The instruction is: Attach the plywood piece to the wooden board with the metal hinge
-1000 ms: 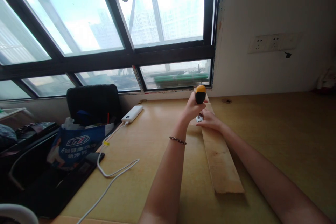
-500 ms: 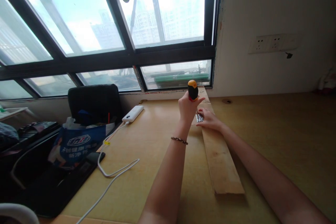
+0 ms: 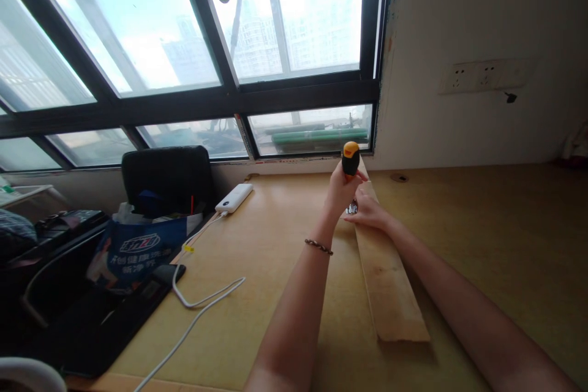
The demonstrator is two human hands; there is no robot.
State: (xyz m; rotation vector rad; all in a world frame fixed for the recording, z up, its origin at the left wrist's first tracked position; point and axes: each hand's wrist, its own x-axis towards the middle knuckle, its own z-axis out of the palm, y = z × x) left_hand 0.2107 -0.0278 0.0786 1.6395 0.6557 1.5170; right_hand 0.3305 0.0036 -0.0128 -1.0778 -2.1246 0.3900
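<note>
My left hand [image 3: 340,188] is closed around a screwdriver [image 3: 350,158] with a yellow and black handle, its butt end pointing up. The shaft and tip are hidden behind the hand. Just below, my right hand [image 3: 371,213] pinches a small shiny metal hinge [image 3: 352,207] against a long wooden board [image 3: 390,285]. The fingers cover part of the hinge. The board lies flat on the table, running from near the window towards me, and both hands are over its far half, close together.
On the wooden table [image 3: 275,233], a white power bank [image 3: 234,198] lies to the left with a white cable [image 3: 209,306]. Beyond the left edge stand a black chair [image 3: 166,177] and a blue bag [image 3: 133,257]. The window and a wall with sockets [image 3: 487,75] bound the far side.
My left hand has shifted a little to the right with the screwdriver, nearer my right hand, and its thumb is less stretched out. My right hand stays at the hinge.
</note>
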